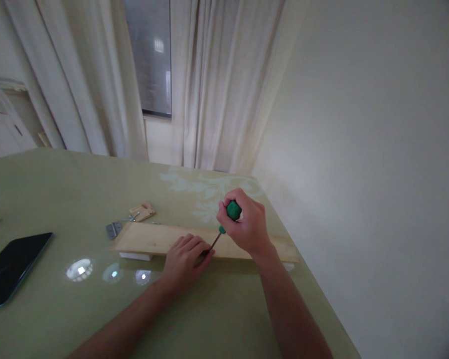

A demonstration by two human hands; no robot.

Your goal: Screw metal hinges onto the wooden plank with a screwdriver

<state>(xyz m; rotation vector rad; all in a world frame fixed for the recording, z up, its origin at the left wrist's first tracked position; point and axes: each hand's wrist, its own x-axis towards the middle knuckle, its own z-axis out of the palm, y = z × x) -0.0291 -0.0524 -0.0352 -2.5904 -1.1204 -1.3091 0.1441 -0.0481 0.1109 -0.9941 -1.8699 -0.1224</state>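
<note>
Okay, one green-handled screwdriver [222,230], slanted, its tip down at the near edge of one long, pale wooden board [155,238] on the green surface [78,194]. The right hand [247,224] is wrapped round the handle; the left hand [186,257] rests on the board by the tip, can't tell if it's pinching anything. One grey hinge [114,230] sits by the board's left end.

Pale curtains [222,85] flank a dark window [150,60]; what seems a tablet [17,269] lies left.
</note>
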